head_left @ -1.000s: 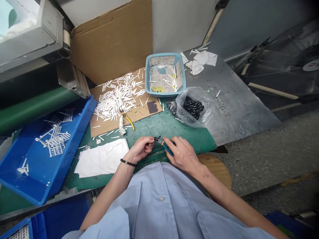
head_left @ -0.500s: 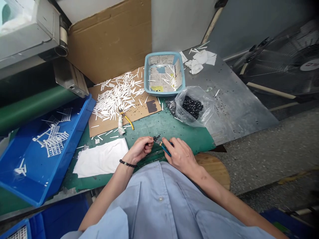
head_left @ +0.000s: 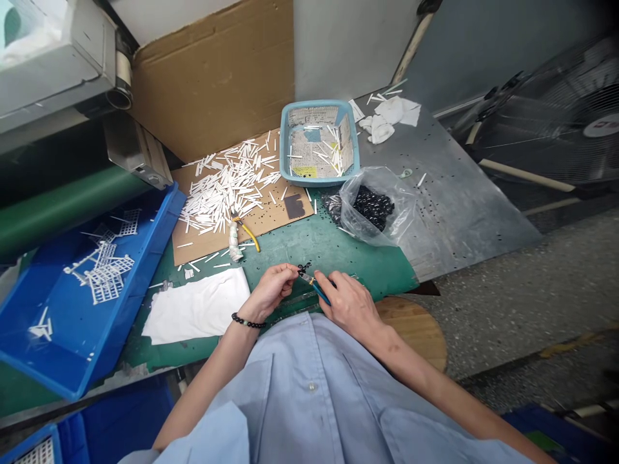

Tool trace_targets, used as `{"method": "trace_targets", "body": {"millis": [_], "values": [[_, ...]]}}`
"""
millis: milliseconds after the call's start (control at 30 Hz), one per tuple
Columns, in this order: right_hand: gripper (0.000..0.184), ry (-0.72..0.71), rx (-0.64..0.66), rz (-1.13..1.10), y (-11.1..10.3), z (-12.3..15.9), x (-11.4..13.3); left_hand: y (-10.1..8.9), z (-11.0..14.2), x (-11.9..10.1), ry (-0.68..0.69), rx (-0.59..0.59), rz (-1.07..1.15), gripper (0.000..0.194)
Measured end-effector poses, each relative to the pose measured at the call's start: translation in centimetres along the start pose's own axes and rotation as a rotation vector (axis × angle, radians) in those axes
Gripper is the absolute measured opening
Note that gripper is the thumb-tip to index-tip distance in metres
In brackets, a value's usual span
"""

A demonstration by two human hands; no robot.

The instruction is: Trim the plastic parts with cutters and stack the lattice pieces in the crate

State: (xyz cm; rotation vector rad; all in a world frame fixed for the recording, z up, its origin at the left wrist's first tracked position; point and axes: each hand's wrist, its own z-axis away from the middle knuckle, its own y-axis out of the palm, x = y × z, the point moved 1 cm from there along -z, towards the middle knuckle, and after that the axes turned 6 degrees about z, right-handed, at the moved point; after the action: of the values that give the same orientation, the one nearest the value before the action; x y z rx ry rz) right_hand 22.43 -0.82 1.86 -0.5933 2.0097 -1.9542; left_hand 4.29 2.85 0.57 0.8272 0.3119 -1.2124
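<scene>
Pinched in the fingers of my left hand (head_left: 276,287) is a small black plastic piece (head_left: 304,267) with several short branches. My right hand (head_left: 349,303) grips blue-handled cutting pliers (head_left: 321,292), their jaws pointing up and left at the black piece. Both hands are just above the green mat (head_left: 338,258), close to my body. A second pair of pliers with yellow and wrapped handles (head_left: 235,241) lies beyond my left hand. Left of that hand is a folded white cloth (head_left: 198,306).
White sticks (head_left: 227,187) are heaped on cardboard (head_left: 265,222). Behind stands a light-blue basket (head_left: 284,151) lined with newspaper. A clear bag (head_left: 403,216) of black pieces sits at right. At left is a blue bin (head_left: 58,361) holding white lattice parts (head_left: 109,277). A fan (head_left: 570,122) stands far right.
The fingers of my right hand have closed further around the pliers, whose handles now look closer together. My left hand has barely moved.
</scene>
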Motion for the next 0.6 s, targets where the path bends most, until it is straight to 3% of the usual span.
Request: {"method": "trace_targets", "body": {"millis": [133,300,600], "values": [[0.043,0.022,-0.023,-0.025,0.16,0.07,0.11,0.0,0.16,-0.13,0.017,-0.013,-0.038,0.021],[0.044,0.064,-0.005,-0.043,0.31,0.3,0.02,0.09,0.27,-0.19,0.009,-0.008,0.066,0.027],[0.044,0.042,-0.009,-0.024,0.24,0.32,0.02,-0.11,0.24,0.38,-0.019,0.004,0.075,0.029]]}}
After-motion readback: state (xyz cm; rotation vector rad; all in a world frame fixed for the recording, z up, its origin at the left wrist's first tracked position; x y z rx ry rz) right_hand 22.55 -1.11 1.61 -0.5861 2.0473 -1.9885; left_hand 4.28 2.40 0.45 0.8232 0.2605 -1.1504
